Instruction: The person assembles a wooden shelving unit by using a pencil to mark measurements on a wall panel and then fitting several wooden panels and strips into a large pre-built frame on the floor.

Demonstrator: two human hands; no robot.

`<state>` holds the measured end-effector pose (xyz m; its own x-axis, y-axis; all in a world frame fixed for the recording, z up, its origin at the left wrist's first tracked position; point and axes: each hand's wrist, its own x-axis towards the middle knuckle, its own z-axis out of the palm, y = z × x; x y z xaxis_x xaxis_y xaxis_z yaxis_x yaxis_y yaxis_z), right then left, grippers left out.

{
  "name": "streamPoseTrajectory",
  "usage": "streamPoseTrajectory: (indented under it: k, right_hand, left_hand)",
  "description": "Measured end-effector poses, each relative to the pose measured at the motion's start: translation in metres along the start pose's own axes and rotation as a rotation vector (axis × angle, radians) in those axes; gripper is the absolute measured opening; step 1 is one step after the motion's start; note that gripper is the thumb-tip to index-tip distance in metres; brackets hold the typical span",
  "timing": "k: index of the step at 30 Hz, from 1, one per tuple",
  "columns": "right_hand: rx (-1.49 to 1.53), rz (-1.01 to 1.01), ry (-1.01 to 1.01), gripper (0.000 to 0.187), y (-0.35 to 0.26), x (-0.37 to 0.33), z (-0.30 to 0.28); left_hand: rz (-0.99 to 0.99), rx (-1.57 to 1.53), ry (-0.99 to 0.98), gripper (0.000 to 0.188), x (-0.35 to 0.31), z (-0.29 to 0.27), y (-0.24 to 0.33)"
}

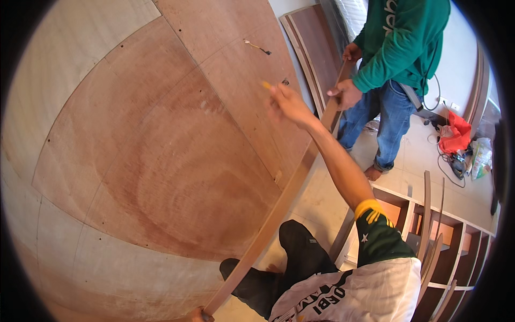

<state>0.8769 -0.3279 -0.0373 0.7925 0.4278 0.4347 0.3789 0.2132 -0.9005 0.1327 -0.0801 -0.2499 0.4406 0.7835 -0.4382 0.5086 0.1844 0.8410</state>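
One large plywood sheet, reddish-brown, fills the left. One long bent wooden strip runs along its right edge, from the lower centre to the upper right. Left hand, only partly in view at the bottom edge, grasps the strip's lower end. Right hand, clenched on one yellow pencil, is raised above the sheet, just left of the strip. One co-worker in a green top; two hands hold the strip's upper end. One red bag and one pale printed package lie on the floor at far right.
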Motion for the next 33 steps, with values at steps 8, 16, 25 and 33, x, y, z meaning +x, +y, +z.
streamPoseTrajectory:
  k: [8,16,25,33]
  right_hand:
    - [0.193,0.005,0.266,0.035,0.084,0.243,0.015]
    - [0.217,-0.198,0.517,0.031,0.058,0.332,0.027]
    - [0.758,-0.281,0.362,0.03,0.081,0.297,0.016]
    - [0.127,-0.34,0.418,0.034,0.048,0.285,0.032]
  left_hand:
    - [-0.169,-0.034,0.015,0.033,-0.032,0.073,0.052]
    - [0.162,0.127,0.039,0.026,0.004,0.107,0.001]
    - [0.647,0.627,-0.098,0.034,0.003,0.139,0.007]
    - [0.736,0.619,-0.061,0.041,0.015,0.152,-0.007]
